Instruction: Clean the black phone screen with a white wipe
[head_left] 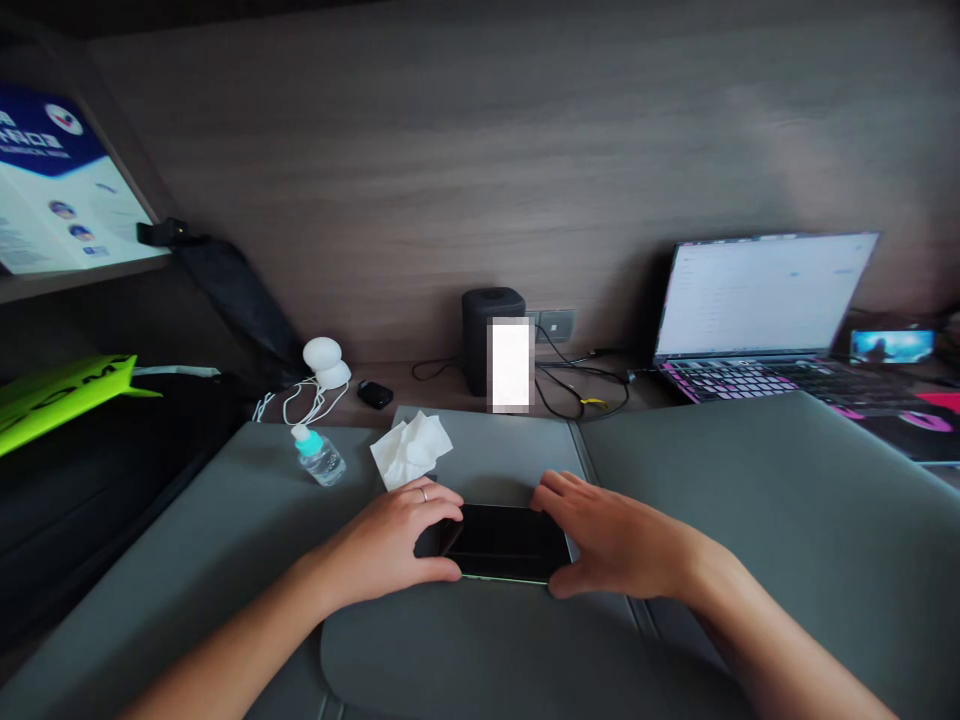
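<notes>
A smartphone [514,542] with a dark screen lies lengthwise between my hands, low over the grey padded surface [480,650]. My left hand [401,540], a ring on one finger, grips its left end, thumb at the near edge and fingers at the far edge. On the right end, my right hand [600,535] holds it the same way. Another dark flat shape shows by the left palm; I cannot tell whether it is part of the phone. Just beyond my left hand is a crumpled white tissue [412,448]. A clear spray bottle [321,458] with a turquoise collar stands farther left.
At the back stand a black speaker-like box [477,345], a white rounded device [324,362] with cords, and a small black object [375,394]. Black cables [577,390] trail toward an open laptop [761,300] on the right. A lit phone [892,346] leans beyond it.
</notes>
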